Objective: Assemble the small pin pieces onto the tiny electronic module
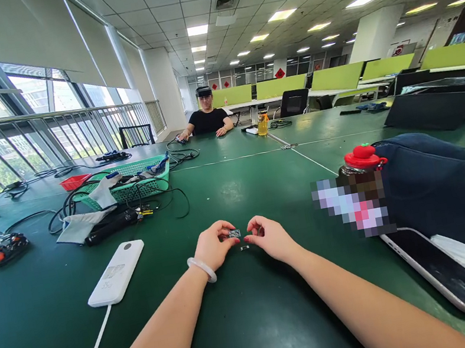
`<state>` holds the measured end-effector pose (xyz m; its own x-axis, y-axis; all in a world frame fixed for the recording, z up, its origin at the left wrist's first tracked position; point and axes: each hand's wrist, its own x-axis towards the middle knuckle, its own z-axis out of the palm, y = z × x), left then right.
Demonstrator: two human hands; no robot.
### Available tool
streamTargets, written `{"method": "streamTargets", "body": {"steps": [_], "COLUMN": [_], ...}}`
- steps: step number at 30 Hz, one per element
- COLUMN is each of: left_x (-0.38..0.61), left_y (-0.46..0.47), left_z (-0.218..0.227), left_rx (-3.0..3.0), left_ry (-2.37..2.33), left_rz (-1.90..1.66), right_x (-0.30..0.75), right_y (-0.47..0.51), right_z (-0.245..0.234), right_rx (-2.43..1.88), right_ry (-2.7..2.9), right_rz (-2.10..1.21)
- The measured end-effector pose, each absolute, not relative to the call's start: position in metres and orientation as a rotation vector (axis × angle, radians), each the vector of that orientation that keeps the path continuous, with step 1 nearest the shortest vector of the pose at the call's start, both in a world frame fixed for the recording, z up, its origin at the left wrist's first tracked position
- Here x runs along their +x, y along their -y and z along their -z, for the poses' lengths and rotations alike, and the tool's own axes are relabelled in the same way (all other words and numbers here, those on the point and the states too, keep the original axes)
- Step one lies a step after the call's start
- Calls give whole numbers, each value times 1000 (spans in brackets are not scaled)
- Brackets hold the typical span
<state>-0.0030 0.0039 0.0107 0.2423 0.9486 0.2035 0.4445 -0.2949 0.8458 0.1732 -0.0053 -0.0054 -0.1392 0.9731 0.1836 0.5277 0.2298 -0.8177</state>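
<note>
My left hand [217, 245], a pale bracelet at its wrist, pinches a small dark rectangular piece with light markings [234, 233] between thumb and fingers. Its exact kind is too small to tell. A short way to the right, my right hand [268, 238] has its thumb and forefinger brought close together. Whatever may be between those fingertips is too small to make out. Just below the two hands, a tiny whitish piece [244, 248] lies on the green table [248, 315].
A white power bank [116, 273] with a cable lies at left, behind it a green basket [157, 181] of cables. At right are a phone [454, 270], a dark blue bag [444, 178] and a red-lidded bottle [364, 160]. A person [209, 119] sits across the table.
</note>
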Motion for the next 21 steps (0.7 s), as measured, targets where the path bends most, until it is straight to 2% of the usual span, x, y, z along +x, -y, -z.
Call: {"method": "streamTargets", "body": {"steps": [4,9,17,21], "left_x": [-10,-11,-19,-22], "left_y": [-16,-19,-27,-30], "left_z": [1,7,15,18], "left_rx": [1650,1623,1566,1548], "left_ry": [-1294,-1331,-1446,-1446], "left_rz": [-1049,-1079,-1124,-1134], "right_x": [172,158,141,148], "right_y": [8,13,18,18], "right_z": [8,9,6,6], "right_rx": [-1471,-1462,-1215,-1223], "right_ry": [2098,2272,2462,2484], "right_rz": [-466,-262,-65,-108]}}
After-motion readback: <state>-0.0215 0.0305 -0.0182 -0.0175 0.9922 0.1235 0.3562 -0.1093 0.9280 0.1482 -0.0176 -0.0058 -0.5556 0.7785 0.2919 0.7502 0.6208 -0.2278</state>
